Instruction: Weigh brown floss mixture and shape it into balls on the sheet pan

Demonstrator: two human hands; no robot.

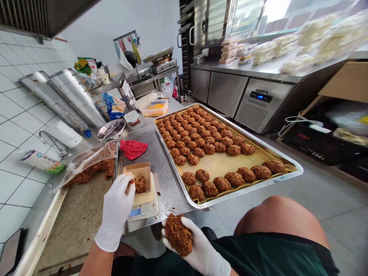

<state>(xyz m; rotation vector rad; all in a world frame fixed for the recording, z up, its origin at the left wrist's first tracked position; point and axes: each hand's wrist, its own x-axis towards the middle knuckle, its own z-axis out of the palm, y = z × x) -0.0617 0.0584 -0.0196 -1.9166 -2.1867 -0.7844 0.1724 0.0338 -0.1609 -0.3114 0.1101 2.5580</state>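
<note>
My left hand (116,209), in a white glove, reaches into a brown paper box (143,197) with its fingers closed on a bit of brown shredded filling (140,183). The box sits on a white kitchen scale (153,209) whose display reads about 39. Low in front of me, my gloved right hand (201,245) is wrapped around a larger clump of the same filling (178,234). To the right, a metal tray (296,168) lined with yellowish paper bears several rows of brown balls (198,134).
On the left lies a large stained pan (77,218) with loose filling under plastic wrap (89,157). A red cloth (133,148) is behind the scale. Farther back are a plastic tub (156,108) with orange contents and a bowl (111,129). A steel counter fridge (227,92) stands beyond the tray.
</note>
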